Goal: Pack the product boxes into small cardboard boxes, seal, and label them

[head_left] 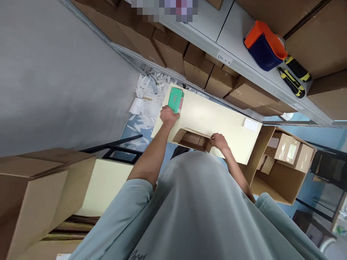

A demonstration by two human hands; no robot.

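My left hand (169,116) is closed round the near end of a small green box (176,98) with a pink patch on its side, at the left end of the pale table (203,112). Near the table's front edge, against my body, stands an open cardboard box (193,139) with its flaps up; its inside shows bare brown cardboard. My right hand (219,141) pinches the right end of that box's far flap. The thumb and fingers of this hand are small in the view.
A large carton (284,180) holding several taped boxes stands right of the table. White labels (251,124) lie at the table's right end. The shelf (244,77) above carries a tape dispenser (264,47) and utility knives (292,82). Paper scraps (151,86) cover the floor at left.
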